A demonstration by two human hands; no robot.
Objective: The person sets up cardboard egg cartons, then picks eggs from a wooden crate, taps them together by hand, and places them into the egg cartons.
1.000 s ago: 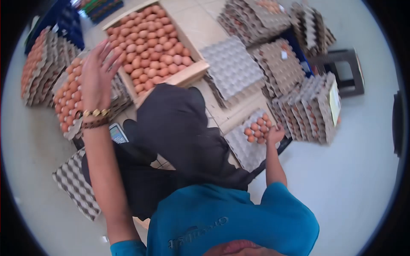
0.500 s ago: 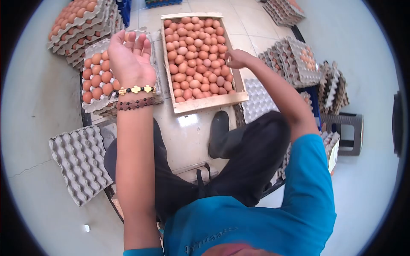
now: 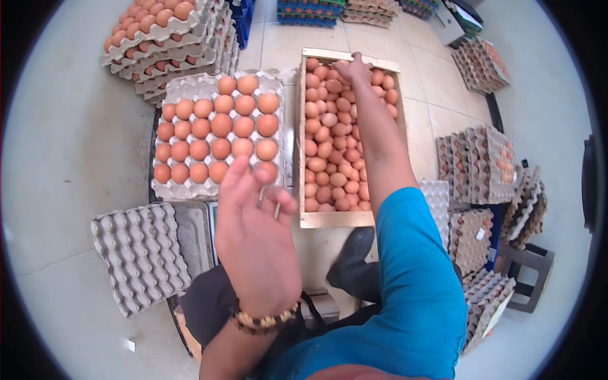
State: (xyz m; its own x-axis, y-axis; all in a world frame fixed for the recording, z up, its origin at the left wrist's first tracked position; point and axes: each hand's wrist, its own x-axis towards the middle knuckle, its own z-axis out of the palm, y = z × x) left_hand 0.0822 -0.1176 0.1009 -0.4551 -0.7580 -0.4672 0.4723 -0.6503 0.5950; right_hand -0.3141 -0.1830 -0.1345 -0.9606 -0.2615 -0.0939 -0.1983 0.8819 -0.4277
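Note:
A wooden crate (image 3: pixel 335 220) full of loose brown eggs (image 3: pixel 339 142) stands on the floor in front of me. At its far end, my right hand (image 3: pixel 354 68) lies over the eggs with its fingers apart; the fingertips are partly hidden, and I cannot make out whether they touch an egg or the rim. To the left, a grey egg tray (image 3: pixel 170 190) on a stack carries rows of brown eggs, with bare cups along its back. My left hand (image 3: pixel 256 234), palm up and fingers loosely bent, hovers before that tray's near right corner and holds nothing.
An unfilled tray (image 3: pixel 140 259) lies near left beside a grey flat surface (image 3: pixel 193 234). Tall stacks of egg trays (image 3: pixel 171 47) rise at the back left. More stacked trays (image 3: pixel 475 164) and a dark grey stool (image 3: pixel 525 272) are on the right. My boot (image 3: pixel 354 253) is near the crate.
My right hand has gone from the crate's right side to its far end. My left hand has drawn back from over the egg tray towards me. The view has shifted.

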